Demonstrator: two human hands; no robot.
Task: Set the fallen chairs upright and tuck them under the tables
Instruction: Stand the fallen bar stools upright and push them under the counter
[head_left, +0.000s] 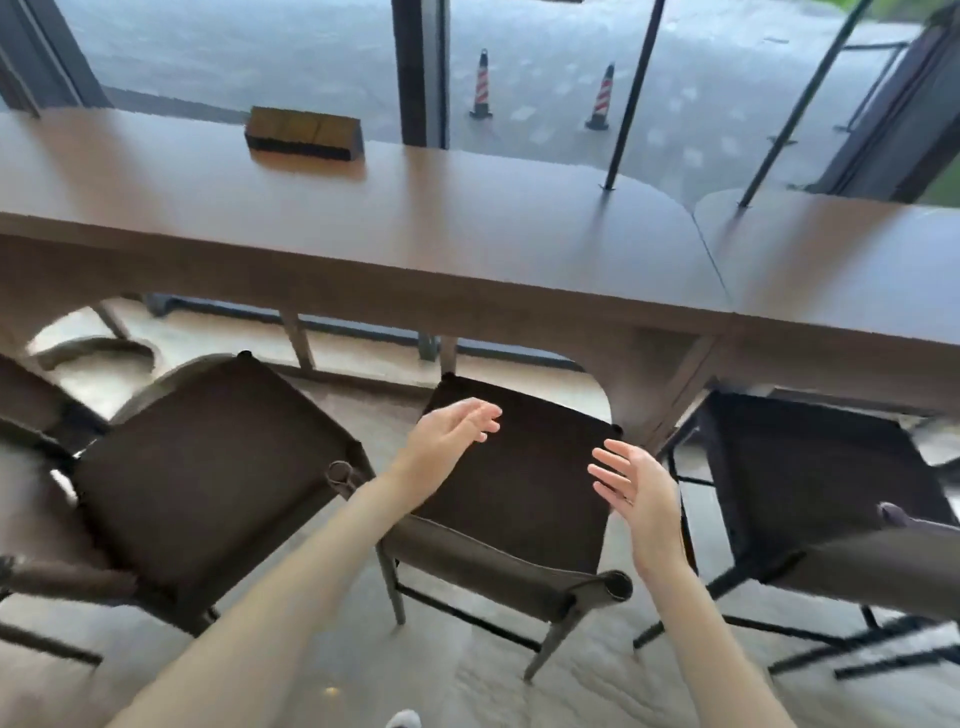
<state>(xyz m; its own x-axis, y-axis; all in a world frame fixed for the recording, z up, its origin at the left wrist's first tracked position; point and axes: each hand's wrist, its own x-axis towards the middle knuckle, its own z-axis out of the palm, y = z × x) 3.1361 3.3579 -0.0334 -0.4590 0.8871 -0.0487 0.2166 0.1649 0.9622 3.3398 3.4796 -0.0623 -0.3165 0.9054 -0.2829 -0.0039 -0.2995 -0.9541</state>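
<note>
Three dark-seated chairs stand upright along a long brown table (467, 228). The middle chair (524, 483) has its front edge just under the table's edge and its grey backrest toward me. My left hand (452, 436) hovers over the seat's left side, fingers spread and relaxed, holding nothing. My right hand (631, 493) floats above the seat's right side, palm facing left, fingers straight and apart. The left chair (208, 478) is angled, out from the table. The right chair (815, 478) sits partly under a second table (857, 270).
A wooden box (304, 132) lies on the table near the window. Thin black poles rise from the tabletops at the right. Beyond the glass stand two striped traffic cones (481, 85). Pale floor shows behind the chairs. Another chair's edge shows at far left.
</note>
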